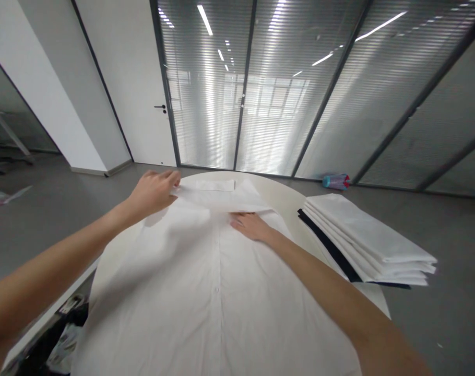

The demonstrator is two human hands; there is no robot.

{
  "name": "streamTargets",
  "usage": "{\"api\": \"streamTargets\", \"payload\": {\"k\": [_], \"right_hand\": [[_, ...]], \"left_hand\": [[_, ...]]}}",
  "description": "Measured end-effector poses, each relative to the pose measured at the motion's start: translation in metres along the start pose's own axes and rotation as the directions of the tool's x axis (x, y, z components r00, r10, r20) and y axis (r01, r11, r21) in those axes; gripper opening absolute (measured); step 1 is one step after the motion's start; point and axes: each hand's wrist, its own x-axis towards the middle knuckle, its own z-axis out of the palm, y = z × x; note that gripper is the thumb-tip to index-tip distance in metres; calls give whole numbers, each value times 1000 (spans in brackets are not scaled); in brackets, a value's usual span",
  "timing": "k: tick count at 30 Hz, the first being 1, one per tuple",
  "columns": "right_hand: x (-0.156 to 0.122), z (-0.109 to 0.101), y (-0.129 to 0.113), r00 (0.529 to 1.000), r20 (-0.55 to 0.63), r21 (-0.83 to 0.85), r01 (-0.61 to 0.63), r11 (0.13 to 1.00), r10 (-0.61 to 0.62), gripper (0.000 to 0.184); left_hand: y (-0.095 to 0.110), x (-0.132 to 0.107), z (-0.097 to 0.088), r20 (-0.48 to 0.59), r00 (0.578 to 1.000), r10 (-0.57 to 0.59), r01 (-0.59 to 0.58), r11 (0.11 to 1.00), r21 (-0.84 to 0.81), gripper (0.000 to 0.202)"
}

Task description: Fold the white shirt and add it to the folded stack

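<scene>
A white button-front shirt [190, 271] lies spread over a round white table [292, 196], its button placket running down the middle toward me. At the far end, a white flap of fabric [237, 201] lies across the shirt near a pale strip that looks like a collar. My left hand [155, 190] is closed, pinching the shirt's fabric at the far left corner. My right hand [250, 225] rests flat with fingers stretched on the shirt front, right of the placket. Its fingertips touch the flap's near edge and are partly hidden there.
To the right, a stack of folded white cloth [366, 235] with a dark piece [335, 253] under it overhangs the table edge. A blue and red bundle [336, 181] lies on the floor by the glass wall. Dark and clear-wrapped items [63, 339] sit low at left.
</scene>
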Motion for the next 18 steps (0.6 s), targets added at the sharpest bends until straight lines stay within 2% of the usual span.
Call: {"api": "streamTargets", "payload": {"k": [2,4,7,9,12,14,16,18], "right_hand": [[0,0,9,994,14,-18,-112,994,112,54],[0,1,17,983,15,-53,-183,982,184,50],[2,1,25,978,15,-74,-208,975,210,50],[5,2,29,977,25,-56,-210,976,212,51],[12,3,34,981,39,-25,-192,981,192,54],[18,2,38,977,55,-22,-207,978,208,55],[26,1,44,962,76,-37,-261,965,263,55],[33,1,51,942,53,-48,-328,944,330,56]], "left_hand": [[6,-38,10,112,986,126,-122,992,-40,39],[15,-76,24,189,945,269,-244,959,-145,49],[28,-118,35,268,881,389,-295,896,-331,59],[31,-131,35,273,890,364,-249,892,-377,63],[29,-135,31,226,944,240,-151,924,-351,68],[25,-136,31,216,960,179,-103,942,-319,68],[22,-141,35,272,948,165,-81,952,-296,64],[23,-150,36,349,917,192,-91,954,-285,57]]}}
